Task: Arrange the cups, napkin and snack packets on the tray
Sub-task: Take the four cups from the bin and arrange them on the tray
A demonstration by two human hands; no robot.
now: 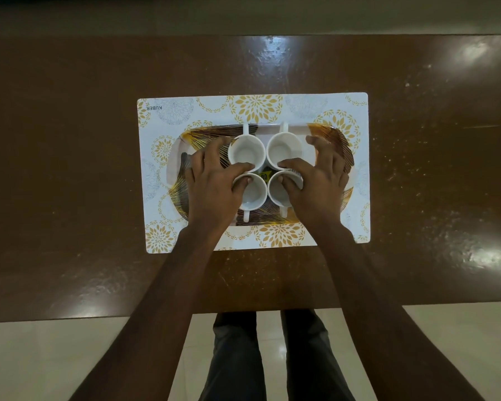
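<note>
1. Four white cups [246, 151] sit clustered on the tray [334, 137], over a placemat [168, 117] on the tabletop [70, 140].
2. My left hand [211, 180] rests spread across the near-left cup [253, 192], grip apart.
3. My right hand [315, 180] lies spread over the near-right cup [276, 192], grip apart.
4. A dark packet [264, 174] peeks between the cups.

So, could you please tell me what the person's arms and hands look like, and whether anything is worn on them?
Both arms are bare as far as the picture shows: no sleeves are visible. The left hand and right hand wear no gloves, and no rings, watch or bands can be seen on them. Dark trousers show below.
</note>
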